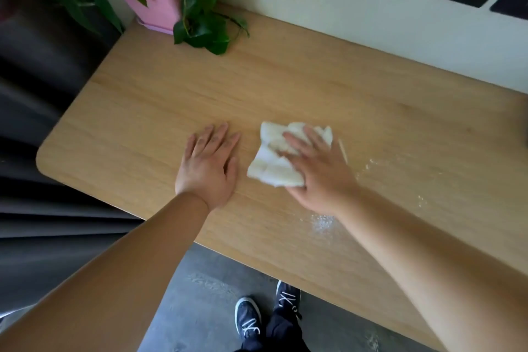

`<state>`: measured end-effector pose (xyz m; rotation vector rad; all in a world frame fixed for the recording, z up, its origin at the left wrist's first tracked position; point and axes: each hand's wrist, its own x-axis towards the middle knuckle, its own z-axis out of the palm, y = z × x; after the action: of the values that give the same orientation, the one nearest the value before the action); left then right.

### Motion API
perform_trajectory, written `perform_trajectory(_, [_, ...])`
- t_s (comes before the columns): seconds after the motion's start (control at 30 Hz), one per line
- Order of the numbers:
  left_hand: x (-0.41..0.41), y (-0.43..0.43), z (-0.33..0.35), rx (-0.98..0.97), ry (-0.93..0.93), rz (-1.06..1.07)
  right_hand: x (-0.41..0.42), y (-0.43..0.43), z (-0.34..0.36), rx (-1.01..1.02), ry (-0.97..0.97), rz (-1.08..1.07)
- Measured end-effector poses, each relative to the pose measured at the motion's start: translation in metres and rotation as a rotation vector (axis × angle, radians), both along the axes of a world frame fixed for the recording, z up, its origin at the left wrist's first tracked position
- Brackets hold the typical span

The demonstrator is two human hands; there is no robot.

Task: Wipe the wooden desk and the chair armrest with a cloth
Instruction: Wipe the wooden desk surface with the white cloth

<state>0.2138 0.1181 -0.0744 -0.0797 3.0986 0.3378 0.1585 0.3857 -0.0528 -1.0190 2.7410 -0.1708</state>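
A light wooden desk (148,106) fills the middle of the head view. A crumpled white cloth (271,160) lies on it near the centre, and my right hand (320,171) presses down on the cloth's right side with fingers spread over it. My left hand (208,163) rests flat on the bare wood just left of the cloth, fingers apart and holding nothing. White powdery specks (323,223) dot the desk below and to the right of my right hand. No chair armrest is in view.
A pink pot (157,6) with a trailing green plant (205,31) stands at the desk's far left corner. Beside my right hand lies a thin pale stick (343,151). A white wall backs the desk. Dark curtains hang left. My shoes (248,320) stand on grey floor.
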Motion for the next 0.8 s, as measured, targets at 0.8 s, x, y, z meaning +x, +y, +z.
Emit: perform_trajectory(0.8, [-0.036, 0.148, 0.009, 0.220, -0.064, -0.151, -0.102, 0.147, 0.050, -0.238, 0.108, -0.432])
